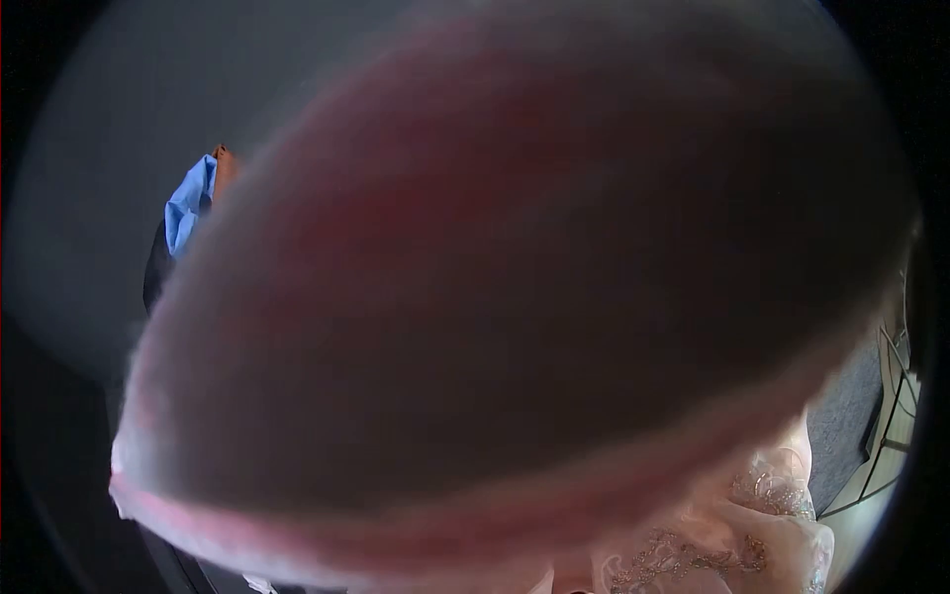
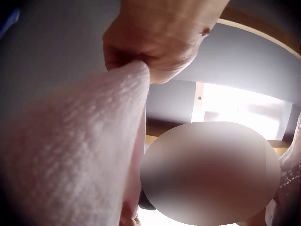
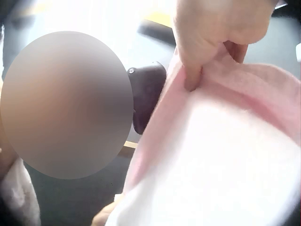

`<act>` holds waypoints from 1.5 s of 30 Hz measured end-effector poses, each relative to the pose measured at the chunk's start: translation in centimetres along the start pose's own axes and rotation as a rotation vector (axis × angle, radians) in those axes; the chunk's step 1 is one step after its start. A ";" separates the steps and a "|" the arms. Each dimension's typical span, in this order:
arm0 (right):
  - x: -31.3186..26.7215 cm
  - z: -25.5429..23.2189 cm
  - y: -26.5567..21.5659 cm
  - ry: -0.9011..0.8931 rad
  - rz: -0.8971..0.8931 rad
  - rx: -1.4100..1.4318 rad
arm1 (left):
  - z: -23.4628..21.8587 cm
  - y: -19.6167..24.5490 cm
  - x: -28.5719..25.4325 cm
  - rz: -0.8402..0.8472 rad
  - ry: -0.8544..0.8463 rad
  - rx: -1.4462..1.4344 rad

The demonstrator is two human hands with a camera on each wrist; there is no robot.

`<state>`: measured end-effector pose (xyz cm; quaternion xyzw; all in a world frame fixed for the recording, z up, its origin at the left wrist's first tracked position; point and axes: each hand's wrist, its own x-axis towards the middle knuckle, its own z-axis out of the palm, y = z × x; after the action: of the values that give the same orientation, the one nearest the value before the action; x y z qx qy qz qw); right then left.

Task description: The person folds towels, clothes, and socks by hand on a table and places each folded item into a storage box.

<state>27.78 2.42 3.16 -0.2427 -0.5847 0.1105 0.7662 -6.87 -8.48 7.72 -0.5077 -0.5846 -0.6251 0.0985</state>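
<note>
A fuzzy pink and white towel (image 1: 475,297) is held up close before the head camera and blocks most of that view, including both hands. In the left wrist view, my left hand (image 2: 153,40) grips the towel (image 2: 80,146) at a gathered top corner, and the cloth hangs down from the curled fingers. Seen from the right wrist, my right hand (image 3: 216,28) pinches the towel's pink edge (image 3: 188,94), one fingertip lying on the inner side. Below that, the white face of the towel (image 3: 225,155) spreads out, brightly lit.
Blue cloth (image 1: 190,203) lies beyond the towel's left edge, beside something brown (image 1: 226,173). A pale beaded garment (image 1: 683,559) shows at the bottom, with a grey mat (image 1: 841,436) on the right. Behind the person is a bright window (image 2: 249,110). A dark device (image 3: 149,96) sits by the head.
</note>
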 end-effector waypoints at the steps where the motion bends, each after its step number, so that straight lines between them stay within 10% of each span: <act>1: -0.1 -0.2 0.0 0.052 -0.007 0.018 | 0.2 -0.2 0.1 -0.007 -0.035 -0.027; 5: -0.4 -0.7 0.1 0.255 -0.030 0.092 | 1.3 -0.8 0.2 -0.005 -0.241 0.103; 7: 1.8 0.5 -1.7 -0.397 0.204 0.059 | 3.6 -0.6 0.0 -0.036 -0.345 0.192; 9: 1.5 1.4 -0.4 -0.645 0.169 -0.022 | 5.7 0.5 -1.3 -0.031 -0.416 0.048; 15: -0.7 4.1 -0.9 -0.935 0.175 -0.226 | 10.2 3.1 -4.7 0.283 -0.830 -0.172; 34: 1.1 3.5 -1.8 -0.901 0.322 0.203 | 10.3 1.9 -5.5 -0.318 -0.810 -0.403; 38: 0.7 3.4 -1.2 -1.174 0.297 0.680 | 9.8 1.8 -4.6 -0.334 -0.746 -0.326; 45: -0.9 5.0 -1.6 -0.822 0.242 0.035 | 9.8 3.4 -5.3 0.026 -0.791 -0.313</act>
<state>22.59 1.84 4.15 -0.2325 -0.8066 0.2971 0.4551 3.10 -3.86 3.90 -0.7245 -0.4689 -0.4621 -0.2040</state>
